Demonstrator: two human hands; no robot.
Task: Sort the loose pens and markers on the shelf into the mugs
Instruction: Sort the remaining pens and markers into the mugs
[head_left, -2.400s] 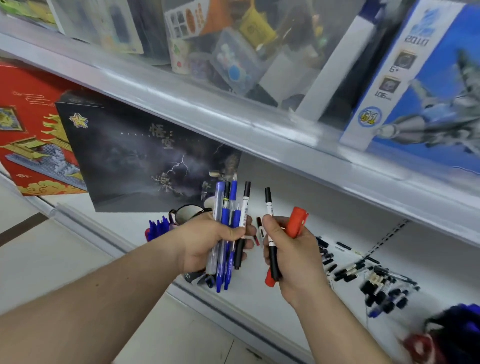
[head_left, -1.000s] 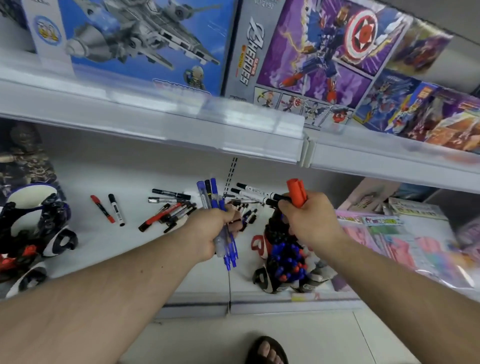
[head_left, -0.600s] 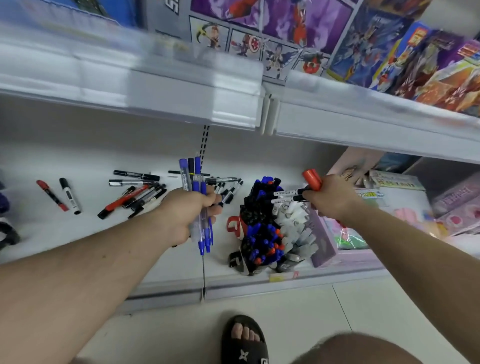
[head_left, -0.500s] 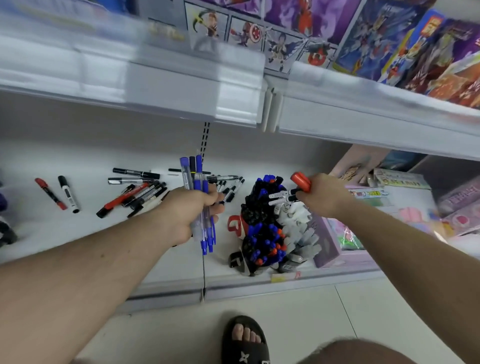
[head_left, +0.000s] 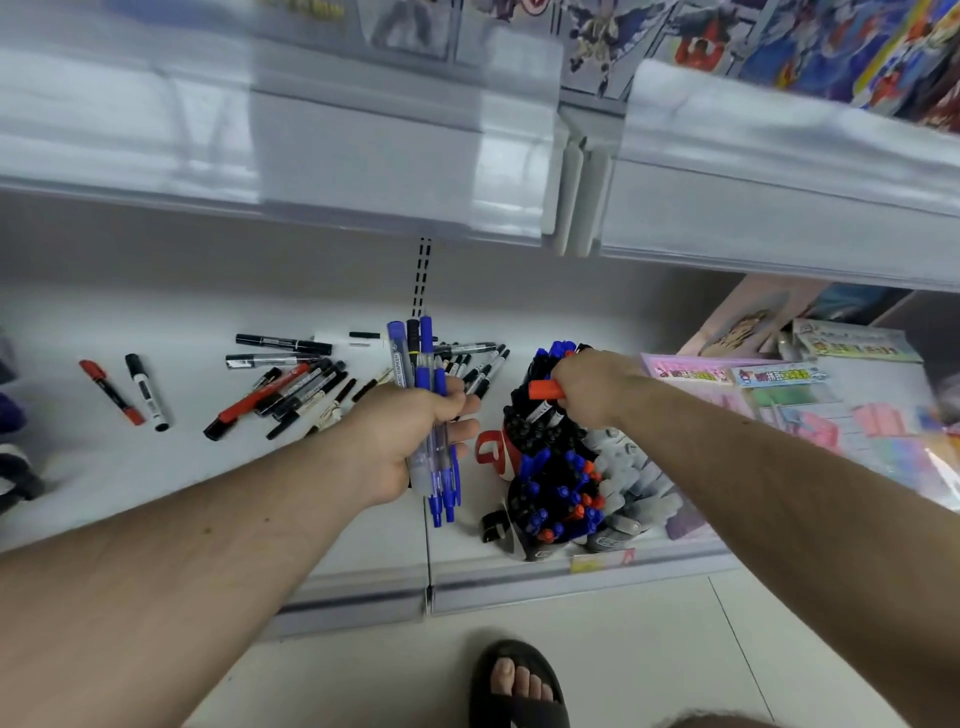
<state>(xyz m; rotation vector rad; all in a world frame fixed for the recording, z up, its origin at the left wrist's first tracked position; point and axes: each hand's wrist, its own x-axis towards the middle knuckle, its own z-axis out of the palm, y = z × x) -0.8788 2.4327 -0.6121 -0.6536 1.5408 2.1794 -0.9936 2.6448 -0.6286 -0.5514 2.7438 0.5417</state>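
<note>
1. So, compared with half a second back, the right hand (head_left: 589, 387) has dropped lower: its fist now sits right on top of the far mug of black-capped markers (head_left: 540, 415), where before it was just above and to the right of it.
2. The fingers there are curled tight round an orange-capped marker (head_left: 545, 389) plus at least one black-and-white one, caps pointing left instead of up and left.
3. The left hand (head_left: 410, 441) hasn't really budged. It's wrapped round a bunch of blue pens (head_left: 434, 415) with a clear marker among them, held upright just left of the mugs.
4. The near mug of blue and red pens (head_left: 558, 499) stands close to the shelf's front edge (head_left: 519, 582), touching the far mug. A cluster of grey markers (head_left: 628, 493) leans on its right.
5. The loose pile of markers (head_left: 291, 384) lies further left on the white shelf (head_left: 208, 478), with a red marker (head_left: 111, 392) and a black one (head_left: 147, 392) off on their own, well apart from the pile.
6. Room-wise: bare shelf between the pile and the front lip, the upper shelf rail (head_left: 363, 171) overhanging, pink packets (head_left: 779, 395) crowding the right side.
7. A sandalled foot (head_left: 517, 686) is on the floor below.
</note>
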